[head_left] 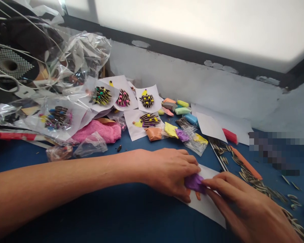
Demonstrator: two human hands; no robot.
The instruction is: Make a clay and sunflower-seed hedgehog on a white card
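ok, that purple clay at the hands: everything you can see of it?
The purple clay is a flattened, irregular lump, soft and dough-like by its look, with an uneven surface. It sits over the white sheet, with orange bits showing by its near edge. The left hand meets and partly covers its left side; fingertips of the right hand are at its right edge. Pinched or pressed isn't clear, and its full outline is hidden.
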